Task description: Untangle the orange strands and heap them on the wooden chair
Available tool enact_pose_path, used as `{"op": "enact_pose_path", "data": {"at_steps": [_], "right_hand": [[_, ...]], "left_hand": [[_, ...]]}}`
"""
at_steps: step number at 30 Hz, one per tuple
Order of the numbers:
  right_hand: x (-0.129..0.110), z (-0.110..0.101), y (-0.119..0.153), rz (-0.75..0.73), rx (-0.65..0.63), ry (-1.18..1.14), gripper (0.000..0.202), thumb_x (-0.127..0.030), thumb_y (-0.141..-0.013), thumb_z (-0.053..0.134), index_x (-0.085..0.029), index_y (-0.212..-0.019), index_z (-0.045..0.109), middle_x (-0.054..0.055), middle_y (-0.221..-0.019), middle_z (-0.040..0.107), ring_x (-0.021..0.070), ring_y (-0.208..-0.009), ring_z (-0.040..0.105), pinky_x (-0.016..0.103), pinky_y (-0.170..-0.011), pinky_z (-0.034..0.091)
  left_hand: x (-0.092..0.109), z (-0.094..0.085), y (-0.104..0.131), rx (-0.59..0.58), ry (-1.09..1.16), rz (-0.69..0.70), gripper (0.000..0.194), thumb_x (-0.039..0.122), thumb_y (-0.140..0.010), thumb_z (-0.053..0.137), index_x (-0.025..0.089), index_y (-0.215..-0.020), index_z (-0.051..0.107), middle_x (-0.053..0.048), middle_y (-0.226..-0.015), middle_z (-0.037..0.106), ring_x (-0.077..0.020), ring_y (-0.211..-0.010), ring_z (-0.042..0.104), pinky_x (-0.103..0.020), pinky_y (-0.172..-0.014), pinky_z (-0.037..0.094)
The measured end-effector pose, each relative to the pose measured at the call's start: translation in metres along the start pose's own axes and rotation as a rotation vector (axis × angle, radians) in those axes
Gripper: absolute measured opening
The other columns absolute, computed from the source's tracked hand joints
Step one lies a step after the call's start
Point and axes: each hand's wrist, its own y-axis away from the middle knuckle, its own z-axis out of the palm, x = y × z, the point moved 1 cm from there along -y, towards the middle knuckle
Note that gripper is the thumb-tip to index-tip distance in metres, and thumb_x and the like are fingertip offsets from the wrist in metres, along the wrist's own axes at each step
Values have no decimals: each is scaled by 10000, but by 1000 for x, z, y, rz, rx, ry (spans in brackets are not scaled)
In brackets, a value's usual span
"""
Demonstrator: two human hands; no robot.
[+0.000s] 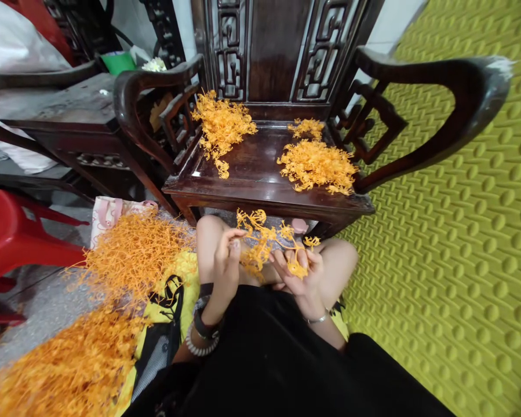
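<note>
Between my two hands, above my lap, spreads a cluster of thin, curly orange pieces [264, 234]. My left hand [229, 260] pinches one of its stems between thumb and fingers. My right hand [301, 269] is curled palm up, closed around more of the orange pieces near their lower right end. On the dark wooden chair seat [264, 156] in front lie an orange heap [223, 127] at the left, a second heap [319, 165] at the right and a small clump [307, 128] behind it.
A tangle of orange stems [134, 255] and a large orange pile [69, 365] cover the floor at the left. A red stool [2, 231], a patterned bag [106, 214] and a side table [64, 107] are also there. Yellow-green textured matting [460, 231] fills the right side.
</note>
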Motion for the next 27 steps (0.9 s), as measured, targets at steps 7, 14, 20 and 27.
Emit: {"op": "enact_pose_path", "data": {"at_steps": [7,14,20,27], "right_hand": [[10,-13,12,123,-215,396,652,-705,-676,594,-176,-349,400,57,-463,428,144,-532,415,299,-564,408],[10,0,21,43,-563,1164,354,-395,-923,514,-176,-675,640,50,-705,610,166,-746,561,326,-822,443],[-11,-2,29,65,-456,1265,399,-398,-837,671,-162,-1158,659,93,-1062,684,208,-965,651,339,-880,504],[-21,-11,-4,-304,260,1117,320,-452,-793,687,-173,-949,683,76,-998,665,180,-967,595,333,-924,448]], "left_hand": [[-29,-6,1,-356,353,-362,636,685,-851,495,140,-1147,637,-117,-1228,595,-251,-1226,491,-346,-1079,337],[-18,-9,-2,-396,361,-191,415,537,-844,614,132,-907,685,-98,-1127,628,-240,-1160,532,-328,-1065,340],[-19,-14,4,-333,490,-234,361,478,-908,549,138,-867,663,-85,-987,653,-226,-1081,569,-337,-999,393],[-22,-31,8,-574,648,-307,333,473,-884,595,141,-869,580,-39,-616,569,-210,-821,615,-340,-828,454]]}}
